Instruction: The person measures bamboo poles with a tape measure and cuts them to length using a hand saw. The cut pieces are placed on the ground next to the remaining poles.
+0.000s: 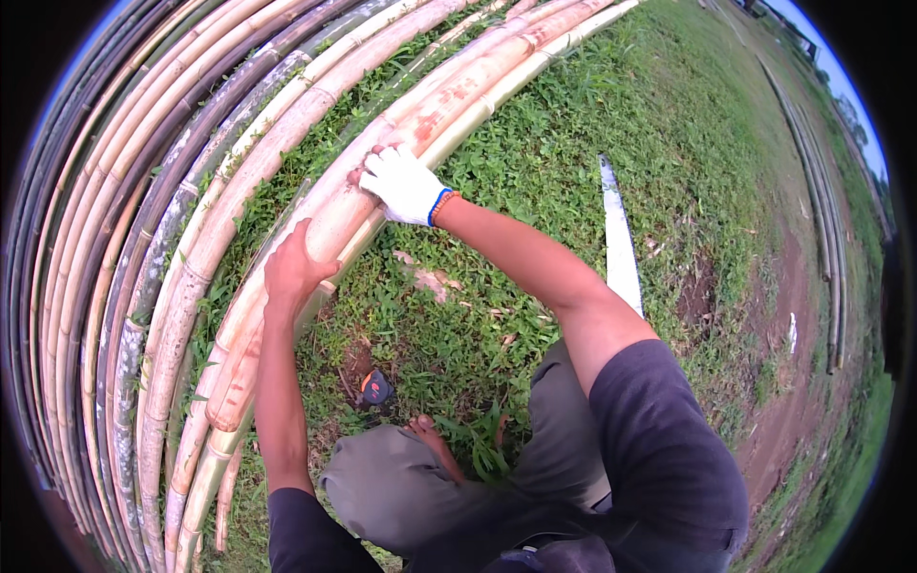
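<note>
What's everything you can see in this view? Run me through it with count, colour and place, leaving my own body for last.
Thick bamboo pole: one, pale with reddish patches, under both hands
Other bamboo poles: many, tan, greenish and dark, mostly left
Tape measure: one, black and orange, on the ground below the poles
Saw-like blade: one, silvery white, on the grass right of centre
Distant poles: several, grey, far right
Grass: uncounted, green, across the ground
Left hand: one, bare, on the thick pole
Right hand: one, white glove with blue cuff, farther up that pole
Trousers: one pair, grey, bottom centre
</note>
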A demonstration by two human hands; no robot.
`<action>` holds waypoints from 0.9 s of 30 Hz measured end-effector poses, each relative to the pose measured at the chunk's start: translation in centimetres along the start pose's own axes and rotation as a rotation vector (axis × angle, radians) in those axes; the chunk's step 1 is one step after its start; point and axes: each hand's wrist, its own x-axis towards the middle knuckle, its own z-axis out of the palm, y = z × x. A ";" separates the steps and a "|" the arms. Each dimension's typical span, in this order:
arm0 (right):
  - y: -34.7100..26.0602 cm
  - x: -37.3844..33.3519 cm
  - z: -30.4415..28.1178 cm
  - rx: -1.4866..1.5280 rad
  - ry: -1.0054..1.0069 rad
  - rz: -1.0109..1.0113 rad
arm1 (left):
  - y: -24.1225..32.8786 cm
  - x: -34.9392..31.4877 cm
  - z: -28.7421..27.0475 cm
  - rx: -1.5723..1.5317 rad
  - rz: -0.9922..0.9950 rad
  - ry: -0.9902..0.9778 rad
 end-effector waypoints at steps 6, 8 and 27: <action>6.8 -1.9 -1.2 -0.187 -0.110 0.123 | 4.5 -3.3 3.4 0.281 0.008 0.332; 7.8 -2.3 -0.7 -0.199 -0.116 0.153 | 5.0 -3.6 3.7 0.312 -0.026 0.327; 1.5 -29.8 -16.5 0.147 -0.310 0.612 | 5.4 -0.3 1.4 0.047 -0.020 0.186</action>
